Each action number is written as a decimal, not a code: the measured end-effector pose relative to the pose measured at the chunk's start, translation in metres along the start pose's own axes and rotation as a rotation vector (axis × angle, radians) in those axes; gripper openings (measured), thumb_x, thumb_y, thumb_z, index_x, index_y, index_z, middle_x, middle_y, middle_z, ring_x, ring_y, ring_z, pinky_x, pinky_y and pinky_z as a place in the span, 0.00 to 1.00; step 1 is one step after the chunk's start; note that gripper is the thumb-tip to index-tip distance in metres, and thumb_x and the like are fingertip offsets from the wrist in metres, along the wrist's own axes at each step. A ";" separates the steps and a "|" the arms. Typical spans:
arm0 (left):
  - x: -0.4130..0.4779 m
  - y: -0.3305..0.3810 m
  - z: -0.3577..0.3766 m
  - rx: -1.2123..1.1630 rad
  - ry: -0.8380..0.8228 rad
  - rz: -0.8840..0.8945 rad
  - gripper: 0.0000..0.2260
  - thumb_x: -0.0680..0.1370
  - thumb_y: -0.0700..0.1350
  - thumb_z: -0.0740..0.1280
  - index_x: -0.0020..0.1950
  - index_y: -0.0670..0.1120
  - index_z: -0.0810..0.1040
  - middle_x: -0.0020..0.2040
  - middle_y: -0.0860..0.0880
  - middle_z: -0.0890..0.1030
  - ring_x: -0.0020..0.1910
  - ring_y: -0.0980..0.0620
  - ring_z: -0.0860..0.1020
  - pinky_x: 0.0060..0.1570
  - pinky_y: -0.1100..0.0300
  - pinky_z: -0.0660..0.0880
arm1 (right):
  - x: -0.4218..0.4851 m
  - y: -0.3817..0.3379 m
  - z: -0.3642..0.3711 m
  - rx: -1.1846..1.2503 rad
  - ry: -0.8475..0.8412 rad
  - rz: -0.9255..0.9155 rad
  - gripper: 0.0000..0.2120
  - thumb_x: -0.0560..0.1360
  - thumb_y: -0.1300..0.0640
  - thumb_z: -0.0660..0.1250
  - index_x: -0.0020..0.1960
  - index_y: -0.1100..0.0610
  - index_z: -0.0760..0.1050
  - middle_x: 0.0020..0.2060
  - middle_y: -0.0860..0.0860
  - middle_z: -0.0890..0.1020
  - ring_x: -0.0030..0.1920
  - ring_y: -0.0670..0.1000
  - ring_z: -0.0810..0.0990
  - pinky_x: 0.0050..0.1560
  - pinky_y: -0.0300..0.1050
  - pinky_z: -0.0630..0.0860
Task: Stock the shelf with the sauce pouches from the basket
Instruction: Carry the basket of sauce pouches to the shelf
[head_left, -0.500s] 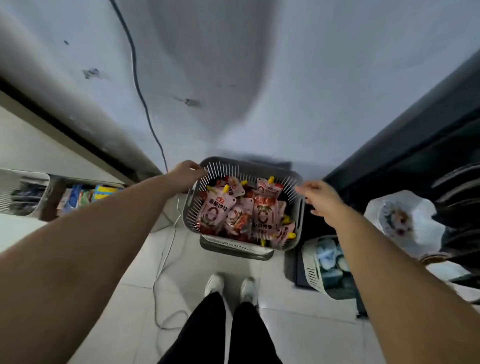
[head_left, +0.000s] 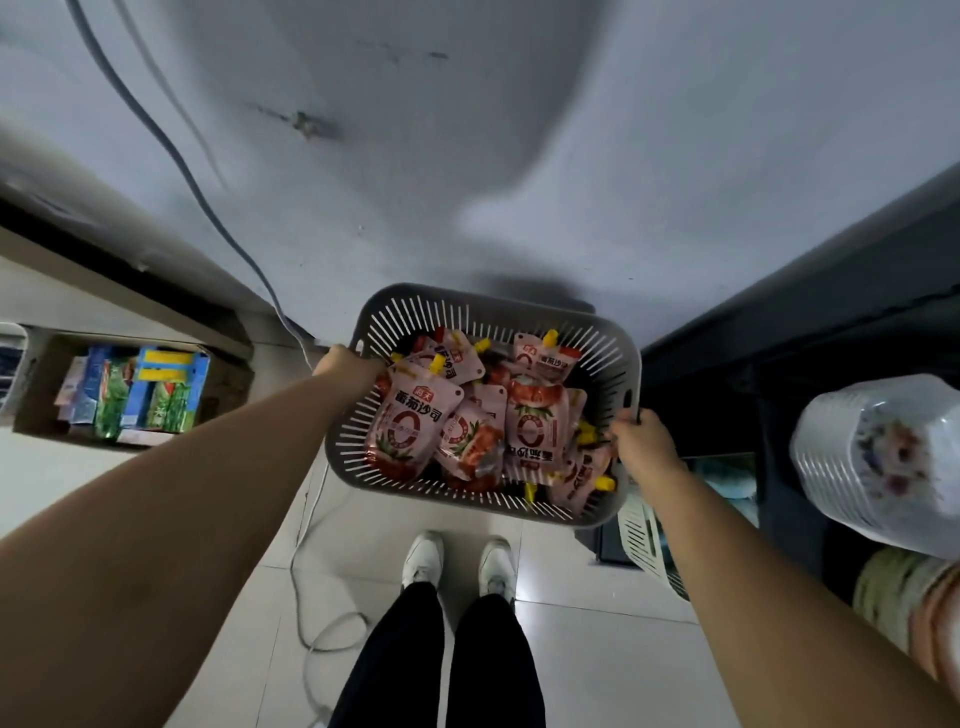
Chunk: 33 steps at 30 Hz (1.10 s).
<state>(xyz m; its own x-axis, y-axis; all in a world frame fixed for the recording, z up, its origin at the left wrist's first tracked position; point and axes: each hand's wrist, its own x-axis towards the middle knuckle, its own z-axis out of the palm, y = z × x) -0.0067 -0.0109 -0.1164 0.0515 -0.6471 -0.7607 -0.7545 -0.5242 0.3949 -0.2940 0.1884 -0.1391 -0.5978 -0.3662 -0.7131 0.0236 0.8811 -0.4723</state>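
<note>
A grey-white wall (head_left: 467, 130) fills the upper view, and a cable (head_left: 208, 208) runs down it to the pale tiled floor (head_left: 597, 649). Over that floor I hold the grey slatted basket (head_left: 488, 306), heaped with red sauce pouches (head_left: 410, 421). My left hand (head_left: 345, 366) grips its left rim and my right hand (head_left: 641, 441) its right, fingers (head_left: 626, 420) curled round the edge. The dark unit (head_left: 779, 364) at right is too dim to read, and the stacked bowls (head_left: 878, 457) are cut off.

Bare floor (head_left: 597, 649) lies open below the basket (head_left: 498, 312); a cable (head_left: 208, 208) runs down the left, while a white crate (head_left: 644, 535) and stacked bowls (head_left: 878, 457) crowd the right.
</note>
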 end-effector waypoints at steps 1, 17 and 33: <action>0.004 -0.001 0.001 -0.011 0.026 -0.010 0.16 0.77 0.50 0.65 0.55 0.39 0.79 0.45 0.41 0.84 0.41 0.44 0.84 0.38 0.54 0.81 | 0.003 0.002 0.003 0.021 0.009 0.001 0.06 0.80 0.56 0.60 0.55 0.55 0.72 0.53 0.59 0.81 0.49 0.58 0.80 0.51 0.53 0.78; 0.005 -0.034 -0.020 -0.119 -0.058 0.008 0.06 0.78 0.43 0.64 0.45 0.42 0.77 0.30 0.47 0.80 0.22 0.52 0.79 0.19 0.65 0.71 | -0.011 -0.009 0.014 0.405 0.108 0.064 0.06 0.76 0.58 0.64 0.44 0.59 0.79 0.36 0.53 0.80 0.34 0.50 0.77 0.32 0.44 0.71; -0.173 -0.138 -0.131 -0.396 0.165 -0.039 0.09 0.77 0.46 0.63 0.40 0.41 0.75 0.29 0.45 0.75 0.22 0.49 0.71 0.25 0.63 0.66 | -0.142 -0.108 0.019 0.053 -0.137 -0.287 0.13 0.76 0.51 0.64 0.34 0.53 0.72 0.26 0.51 0.74 0.26 0.51 0.70 0.26 0.44 0.64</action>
<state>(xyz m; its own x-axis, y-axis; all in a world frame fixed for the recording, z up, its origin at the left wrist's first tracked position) 0.1744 0.1012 0.0278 0.2037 -0.6854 -0.6991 -0.4426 -0.7014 0.5587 -0.1963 0.1394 0.0035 -0.4725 -0.6379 -0.6081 -0.0870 0.7204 -0.6881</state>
